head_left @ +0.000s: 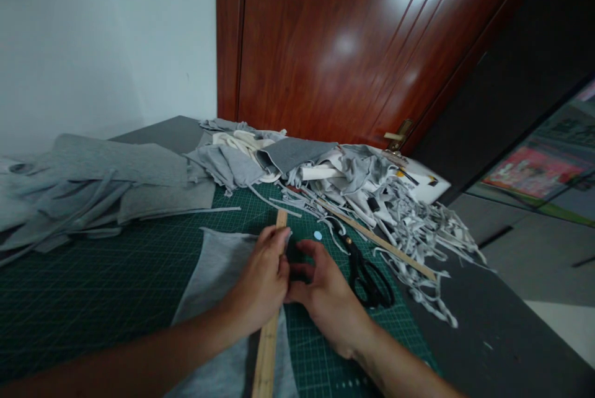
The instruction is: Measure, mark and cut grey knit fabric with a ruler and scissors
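My left hand lies across a wooden ruler that runs along the right edge of a grey fabric piece on the green cutting mat; its fingertips press near the ruler's far end. My right hand sits just right of the ruler with fingers curled close to the left hand. I cannot tell if it holds anything. Black scissors lie just right of my right hand. A small pale blue disc rests on the mat beyond my fingers.
A heap of grey and white fabric scraps and strips fills the far right of the table, with a long wooden stick across it. Folded grey cloth lies at the far left. A wooden door stands behind.
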Demonstrator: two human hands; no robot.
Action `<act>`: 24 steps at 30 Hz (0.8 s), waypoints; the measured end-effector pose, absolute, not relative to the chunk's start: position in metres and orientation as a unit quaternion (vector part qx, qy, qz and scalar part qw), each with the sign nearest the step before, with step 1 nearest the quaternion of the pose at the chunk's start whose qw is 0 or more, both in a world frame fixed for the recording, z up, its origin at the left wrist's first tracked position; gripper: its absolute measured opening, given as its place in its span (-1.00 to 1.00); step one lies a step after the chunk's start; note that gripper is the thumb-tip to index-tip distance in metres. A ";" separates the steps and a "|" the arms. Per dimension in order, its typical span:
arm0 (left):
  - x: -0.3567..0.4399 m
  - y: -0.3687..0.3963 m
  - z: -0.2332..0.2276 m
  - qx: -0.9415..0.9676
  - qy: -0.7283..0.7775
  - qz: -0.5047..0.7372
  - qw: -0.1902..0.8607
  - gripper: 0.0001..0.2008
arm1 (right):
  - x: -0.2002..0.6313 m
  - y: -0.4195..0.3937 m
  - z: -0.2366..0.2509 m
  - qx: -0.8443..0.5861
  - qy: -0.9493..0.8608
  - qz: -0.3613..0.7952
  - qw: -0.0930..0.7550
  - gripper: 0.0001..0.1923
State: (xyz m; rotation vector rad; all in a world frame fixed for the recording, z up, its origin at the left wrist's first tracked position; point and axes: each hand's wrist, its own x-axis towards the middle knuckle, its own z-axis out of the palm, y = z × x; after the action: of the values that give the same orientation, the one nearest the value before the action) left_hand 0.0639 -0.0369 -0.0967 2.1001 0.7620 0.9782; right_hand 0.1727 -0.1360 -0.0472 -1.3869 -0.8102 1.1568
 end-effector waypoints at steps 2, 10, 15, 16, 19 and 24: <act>0.065 -0.037 -0.101 0.803 0.299 0.382 0.347 -0.46 | 0.173 -0.137 -0.042 -0.596 -0.305 0.505 0.544 -0.13; 0.064 -0.037 -0.099 0.774 0.307 0.368 0.413 -0.43 | 0.179 -0.129 -0.029 -0.598 -0.341 0.563 0.457 -0.77; 0.060 -0.039 -0.095 0.758 0.302 0.365 0.449 -0.38 | 0.174 -0.127 -0.031 -0.608 -0.338 0.569 0.438 -0.92; 0.059 -0.039 -0.095 0.755 0.301 0.368 0.451 -0.37 | 0.172 -0.127 -0.031 -0.610 -0.340 0.563 0.441 -0.91; 0.057 -0.039 -0.096 0.748 0.292 0.374 0.465 -0.37 | 0.168 -0.129 -0.033 -0.613 -0.335 0.553 0.454 -0.80; 0.059 -0.039 -0.098 0.697 0.282 0.375 0.542 -0.27 | 0.169 -0.130 -0.040 -0.609 -0.289 0.557 0.486 -0.55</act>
State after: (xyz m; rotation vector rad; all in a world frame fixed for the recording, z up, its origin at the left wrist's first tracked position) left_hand 0.0588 -0.0391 -0.0985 1.6560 0.6705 0.8904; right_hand 0.1687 -0.1301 -0.0399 -1.4821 -0.7026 1.3551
